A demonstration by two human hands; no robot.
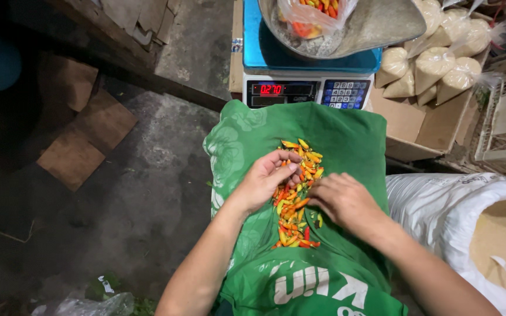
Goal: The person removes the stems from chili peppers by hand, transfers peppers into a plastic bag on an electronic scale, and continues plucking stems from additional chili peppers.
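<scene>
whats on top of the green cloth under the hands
A loose heap of small chillies, orange, red, yellow and green, lies on the green cloth. The left hand and right hand rest on the heap's edges, covering some chillies. What supports the cloth underneath is hidden.

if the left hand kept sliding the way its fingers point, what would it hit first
The left hand points up and to the right, fingers already on the chili peppers. Going on, it would likely push through the top of that pile on the green cloth, then reach the scale.
</scene>
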